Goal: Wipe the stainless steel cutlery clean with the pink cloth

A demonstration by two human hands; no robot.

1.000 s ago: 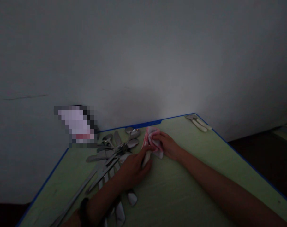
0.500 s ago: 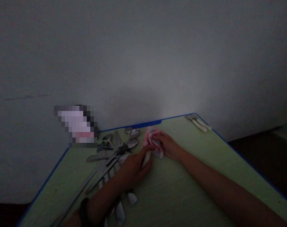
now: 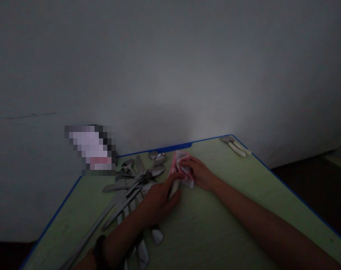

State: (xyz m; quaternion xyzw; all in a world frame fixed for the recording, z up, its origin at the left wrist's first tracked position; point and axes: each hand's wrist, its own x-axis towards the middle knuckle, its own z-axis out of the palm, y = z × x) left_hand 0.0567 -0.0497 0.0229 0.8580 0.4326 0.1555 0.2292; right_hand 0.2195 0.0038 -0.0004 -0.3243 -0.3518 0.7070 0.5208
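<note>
My left hand [image 3: 160, 198] is closed round a pale handle [image 3: 174, 188], whose far end goes under a pink and white cloth [image 3: 184, 155]. What the handle belongs to is hidden by the cloth. Fingers of my right hand [image 3: 200, 172] press the cloth from the right side, close to my left fingertips. Left of the hands, partly beneath my left forearm, lies a loose pile of metal cutlery [image 3: 142, 178], with spoons and knives crossing each other.
Two pale-handled utensils [image 3: 235, 145] lie at the back right corner of the green table [image 3: 215, 225], which has a blue edge. A blurred, pixelated device [image 3: 88, 146] leans at the back left against the grey wall [image 3: 170, 67].
</note>
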